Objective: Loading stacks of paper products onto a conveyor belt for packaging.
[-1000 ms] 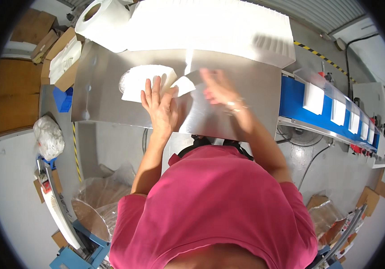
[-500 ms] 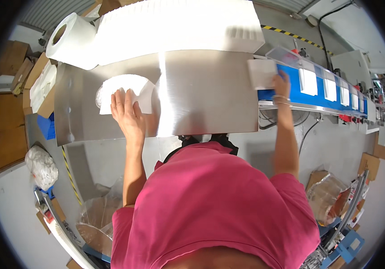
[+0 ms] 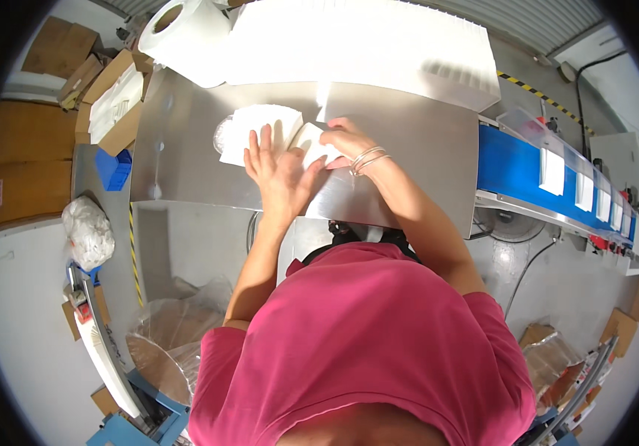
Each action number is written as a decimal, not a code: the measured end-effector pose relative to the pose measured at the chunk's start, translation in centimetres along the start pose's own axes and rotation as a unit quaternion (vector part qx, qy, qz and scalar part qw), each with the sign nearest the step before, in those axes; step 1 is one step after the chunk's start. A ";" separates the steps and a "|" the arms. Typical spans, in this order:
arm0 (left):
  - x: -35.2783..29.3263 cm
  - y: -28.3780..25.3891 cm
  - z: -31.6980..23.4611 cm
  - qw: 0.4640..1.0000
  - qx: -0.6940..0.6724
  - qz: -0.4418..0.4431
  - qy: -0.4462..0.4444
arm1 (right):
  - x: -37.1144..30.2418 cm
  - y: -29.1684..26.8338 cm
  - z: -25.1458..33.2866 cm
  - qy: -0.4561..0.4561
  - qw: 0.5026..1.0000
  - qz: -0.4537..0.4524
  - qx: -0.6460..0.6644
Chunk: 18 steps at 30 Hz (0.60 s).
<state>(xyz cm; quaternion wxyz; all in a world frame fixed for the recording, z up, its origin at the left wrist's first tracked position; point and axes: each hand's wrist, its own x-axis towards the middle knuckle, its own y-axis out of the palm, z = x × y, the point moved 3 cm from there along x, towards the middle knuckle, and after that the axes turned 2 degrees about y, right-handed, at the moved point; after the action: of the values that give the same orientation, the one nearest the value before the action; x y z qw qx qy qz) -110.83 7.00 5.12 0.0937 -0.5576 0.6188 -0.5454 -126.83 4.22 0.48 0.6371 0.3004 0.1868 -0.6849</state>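
Note:
On the steel table, a fanned pile of flat white squares (image 3: 249, 126) lies left of the middle; a clear round plastic edge shows at its left. My left hand (image 3: 281, 177) rests on the front of this pile, fingers spread and flat. Against the pile's right side is one more white square (image 3: 309, 143), of paper or thin pad, I cannot tell which. My right hand (image 3: 343, 146), with bracelets at the wrist, grips its right edge between thumb and curled fingers.
A long white stack (image 3: 364, 44) and a white roll (image 3: 185, 37) line the table's (image 3: 424, 149) far side. At right a blue conveyor (image 3: 509, 160) carries several white squares spaced apart under a clear guard. An open carton (image 3: 115, 100) stands at left, above a blue bin (image 3: 113, 169).
My right hand has come from the conveyor to the pile, bringing a white square leftward. My left hand stays at the pile, with its fingers spread wider. The whole view has shifted.

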 end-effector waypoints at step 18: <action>0.7 4.0 -11.6 0.988 -0.120 0.077 -0.063 | -13.5 -48.1 -11.7 -0.104 0.684 -0.658 -0.297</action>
<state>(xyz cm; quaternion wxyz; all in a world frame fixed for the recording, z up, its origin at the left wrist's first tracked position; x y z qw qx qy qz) -121.80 12.20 6.79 0.1067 -0.5483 0.7138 -0.4224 -172.03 27.67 -5.59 0.0941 -0.1776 0.4628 -0.8634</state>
